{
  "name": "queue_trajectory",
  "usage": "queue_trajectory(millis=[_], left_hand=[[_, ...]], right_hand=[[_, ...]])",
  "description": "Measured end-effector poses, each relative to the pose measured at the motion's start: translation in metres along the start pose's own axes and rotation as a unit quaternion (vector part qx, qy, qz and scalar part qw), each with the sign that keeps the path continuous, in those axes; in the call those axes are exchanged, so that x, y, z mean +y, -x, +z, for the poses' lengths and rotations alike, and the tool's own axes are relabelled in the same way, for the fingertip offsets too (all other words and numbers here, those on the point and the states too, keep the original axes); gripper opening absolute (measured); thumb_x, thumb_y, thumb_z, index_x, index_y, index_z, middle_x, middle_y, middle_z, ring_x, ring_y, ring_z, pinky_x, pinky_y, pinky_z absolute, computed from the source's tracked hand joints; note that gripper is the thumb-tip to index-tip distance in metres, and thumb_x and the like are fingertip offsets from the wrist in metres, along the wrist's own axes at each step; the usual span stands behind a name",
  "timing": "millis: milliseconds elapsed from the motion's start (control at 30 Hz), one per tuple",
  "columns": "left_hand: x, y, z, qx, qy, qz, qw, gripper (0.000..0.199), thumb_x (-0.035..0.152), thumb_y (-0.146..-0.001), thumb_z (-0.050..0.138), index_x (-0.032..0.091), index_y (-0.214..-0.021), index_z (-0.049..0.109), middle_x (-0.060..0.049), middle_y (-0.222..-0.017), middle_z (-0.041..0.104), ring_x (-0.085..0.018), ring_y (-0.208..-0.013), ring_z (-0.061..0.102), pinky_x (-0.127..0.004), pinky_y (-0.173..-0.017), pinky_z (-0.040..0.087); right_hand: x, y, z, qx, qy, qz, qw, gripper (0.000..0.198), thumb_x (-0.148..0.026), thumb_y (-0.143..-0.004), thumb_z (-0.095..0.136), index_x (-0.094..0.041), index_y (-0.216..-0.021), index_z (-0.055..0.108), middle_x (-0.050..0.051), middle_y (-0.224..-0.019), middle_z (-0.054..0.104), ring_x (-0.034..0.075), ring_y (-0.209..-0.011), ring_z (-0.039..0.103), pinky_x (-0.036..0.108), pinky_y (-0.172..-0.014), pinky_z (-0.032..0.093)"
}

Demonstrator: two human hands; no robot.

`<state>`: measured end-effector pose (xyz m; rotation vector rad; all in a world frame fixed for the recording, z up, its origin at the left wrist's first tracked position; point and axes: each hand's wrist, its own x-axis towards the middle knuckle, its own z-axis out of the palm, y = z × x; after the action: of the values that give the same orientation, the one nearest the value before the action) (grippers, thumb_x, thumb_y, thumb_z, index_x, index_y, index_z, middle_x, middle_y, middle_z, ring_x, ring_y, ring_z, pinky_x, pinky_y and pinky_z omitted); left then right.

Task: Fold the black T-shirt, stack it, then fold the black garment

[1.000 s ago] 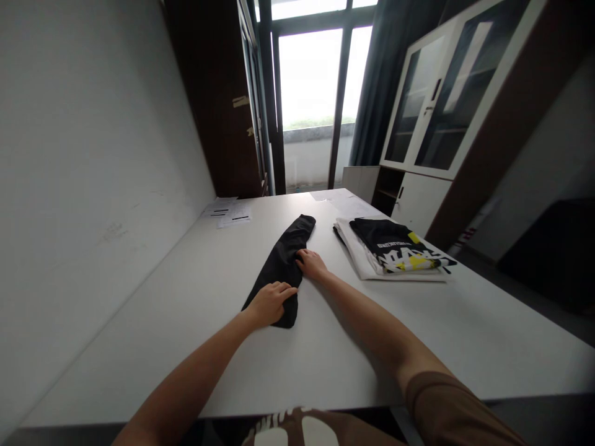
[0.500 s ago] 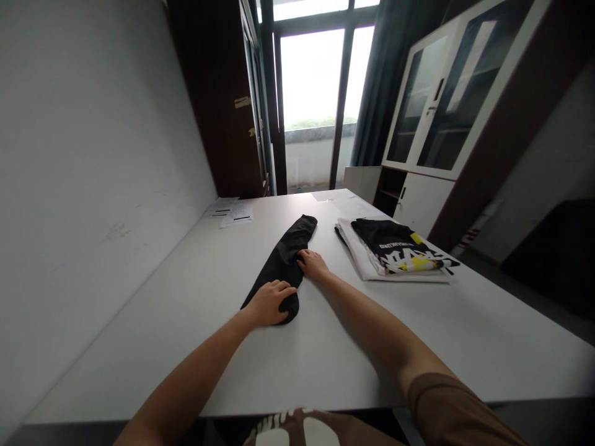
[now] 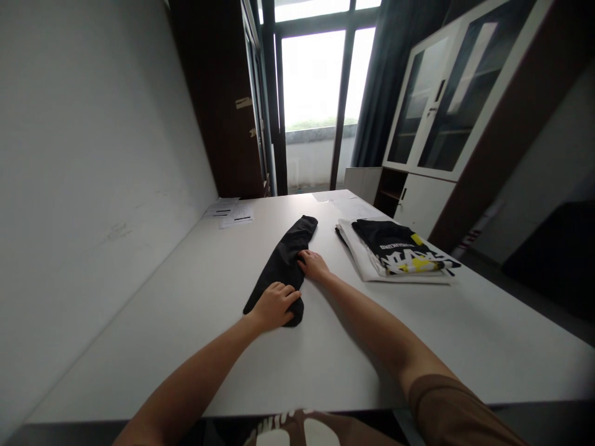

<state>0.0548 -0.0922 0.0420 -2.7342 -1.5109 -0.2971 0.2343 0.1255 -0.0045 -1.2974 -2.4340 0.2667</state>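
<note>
A long, narrow folded black garment (image 3: 283, 257) lies slantwise on the white table (image 3: 153, 347), its far end narrower than the near one. My left hand (image 3: 276, 305) is closed over the near end, thumb low and fingers curled across the fabric. Slightly farther off, my right hand (image 3: 315, 265) grips the garment's right edge with bent fingers, their tips on the cloth. What kind of garment it is cannot be told from the folded shape.
To the right lies a stack of folded clothes, with a black printed shirt (image 3: 395, 241) over white fabric (image 3: 360, 260). Paper sheets (image 3: 237, 215) rest by the left wall (image 3: 93, 186), more paper (image 3: 348, 204) at the far edge. A glass-door cabinet (image 3: 432, 105) stands at the right.
My left hand has shifted slightly to the right, and the near end of the black garment has moved right with it. My right hand stays in place.
</note>
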Motion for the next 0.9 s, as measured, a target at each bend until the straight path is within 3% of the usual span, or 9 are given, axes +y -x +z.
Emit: queue_trajectory(millis=[167, 300, 533, 767, 900], left_hand=[[0.002, 0.0, -0.005, -0.02, -0.009, -0.017, 1.0, 0.049, 0.016, -0.096, 0.067, 0.022, -0.145, 0.068, -0.011, -0.13, 0.074, -0.031, -0.119, 0.068, -0.048, -0.111, 0.055], [-0.006, 0.003, -0.006, -0.024, 0.026, -0.011, 0.999, 0.06, 0.013, -0.09, 0.068, 0.024, -0.148, 0.067, -0.011, -0.141, 0.07, -0.031, -0.126, 0.064, -0.048, -0.113, 0.055], [-0.005, 0.005, 0.005, 0.015, 0.058, -0.003, 0.998, 0.078, 0.042, -0.085, 0.087, 0.025, -0.157, 0.062, -0.013, -0.152, 0.063, -0.036, -0.134, 0.061, -0.054, -0.119, 0.052], [-0.003, 0.002, 0.005, 0.042, 0.051, 0.024, 0.998, 0.043, 0.048, -0.099, 0.079, 0.025, -0.135, 0.077, -0.01, -0.132, 0.075, -0.031, -0.12, 0.068, -0.05, -0.113, 0.053], [0.001, 0.002, 0.003, 0.038, 0.062, 0.087, 0.994, 0.046, 0.057, -0.102, 0.076, 0.023, -0.133, 0.077, -0.011, -0.133, 0.076, -0.031, -0.122, 0.069, -0.051, -0.116, 0.051]], right_hand=[[0.002, -0.001, 0.003, 0.0, 0.0, 0.0, 1.0, 0.033, -0.035, -0.111, 0.063, -0.023, -0.14, 0.071, 0.013, -0.151, 0.071, 0.03, -0.141, 0.064, 0.042, -0.123, 0.042], [0.002, -0.001, 0.004, 0.001, -0.004, -0.002, 1.0, 0.032, -0.034, -0.111, 0.063, -0.023, -0.14, 0.071, 0.013, -0.152, 0.071, 0.03, -0.141, 0.064, 0.043, -0.124, 0.042], [0.003, -0.001, 0.002, 0.0, -0.011, -0.006, 1.0, 0.034, -0.033, -0.11, 0.063, -0.022, -0.141, 0.072, 0.014, -0.151, 0.071, 0.031, -0.141, 0.064, 0.045, -0.124, 0.042], [0.002, -0.001, 0.002, 0.0, -0.006, -0.003, 1.0, 0.034, -0.033, -0.11, 0.063, -0.023, -0.142, 0.072, 0.013, -0.15, 0.071, 0.03, -0.139, 0.065, 0.044, -0.123, 0.043], [0.0, 0.0, 0.001, 0.0, -0.006, -0.001, 1.0, 0.033, -0.032, -0.11, 0.063, -0.023, -0.14, 0.072, 0.013, -0.15, 0.072, 0.03, -0.139, 0.065, 0.043, -0.123, 0.042]])
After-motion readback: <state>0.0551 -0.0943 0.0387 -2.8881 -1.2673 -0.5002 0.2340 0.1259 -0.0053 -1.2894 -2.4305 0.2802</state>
